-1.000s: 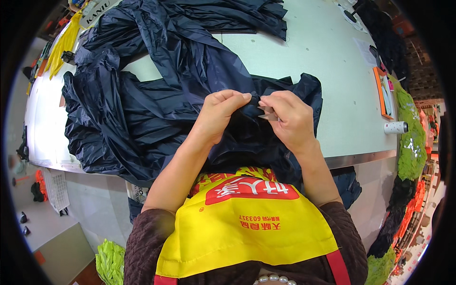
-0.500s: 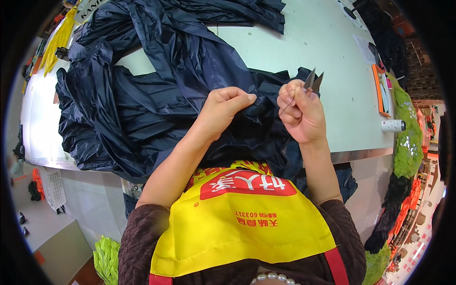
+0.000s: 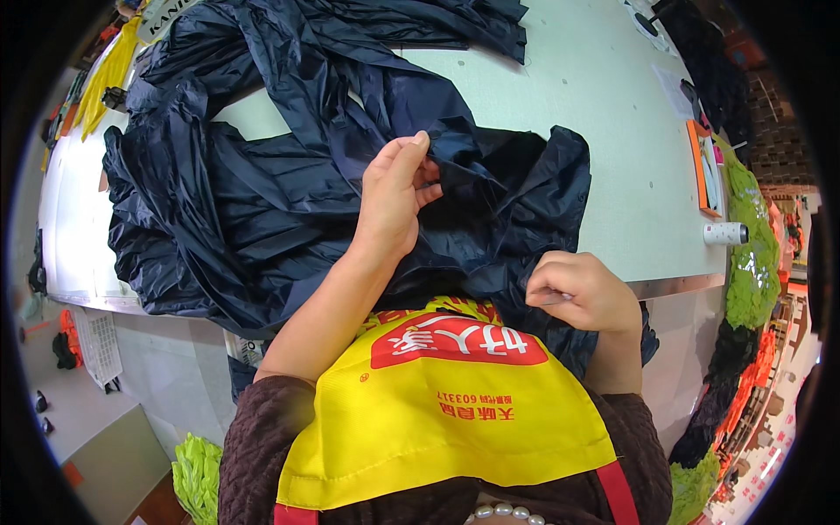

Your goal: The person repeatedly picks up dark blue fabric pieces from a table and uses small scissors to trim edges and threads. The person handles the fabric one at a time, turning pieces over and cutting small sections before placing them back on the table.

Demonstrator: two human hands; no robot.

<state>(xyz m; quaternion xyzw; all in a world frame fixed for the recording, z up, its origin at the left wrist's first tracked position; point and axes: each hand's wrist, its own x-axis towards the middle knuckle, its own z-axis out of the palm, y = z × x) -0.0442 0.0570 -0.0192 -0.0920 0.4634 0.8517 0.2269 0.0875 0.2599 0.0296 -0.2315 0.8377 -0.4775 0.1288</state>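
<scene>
A dark navy garment (image 3: 262,201) of thin, shiny fabric lies crumpled over the table, and part of it hangs past the near edge. My left hand (image 3: 394,192) is closed in a pinch on a raised fold of it near the middle. Lower and to the right, beside the fabric at the table's near edge, my right hand (image 3: 584,289) is curled shut. A sliver of grey metal, part of the thread snips (image 3: 556,299), shows between its fingers. The rest of the snips is hidden by the hand.
A white table (image 3: 612,157) extends beyond the garment. At its right edge are a patterned cylinder (image 3: 724,234) with a black end and an orange-edged tray (image 3: 700,166). Lime-green fabric (image 3: 751,232) is heaped beyond. Yellow fabric (image 3: 107,74) hangs at the far left.
My left hand has moved up and slightly left, lifting a garment fold. My right hand has dropped toward me and turned, so the snips' blades no longer point up. The thread seen at that hand is out of sight.
</scene>
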